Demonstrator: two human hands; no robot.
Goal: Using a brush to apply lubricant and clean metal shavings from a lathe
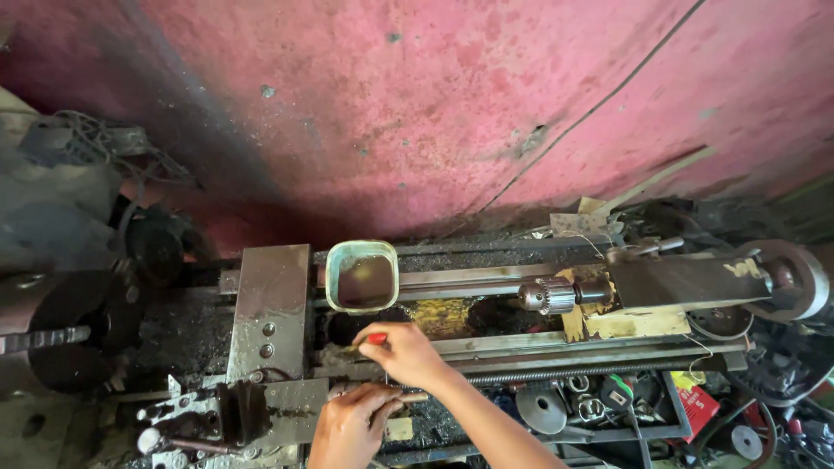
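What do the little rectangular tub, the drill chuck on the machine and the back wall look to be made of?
The tub looks like pale plastic: a thin, rounded, slightly see-through rim, holding dark liquid. The drill chuck looks like bare steel, with bright grey shine and a ridged collar. The wall seems to be plaster or masonry under worn pink paint, with chips, stains and dull patches.

A tub of liquid sits on the lathe bed, just right of the carriage plate. A drill chuck lies further right, fixed on the tailstock. Before the bed, both hands meet: the right hand behind the left hand. A wall rises behind.
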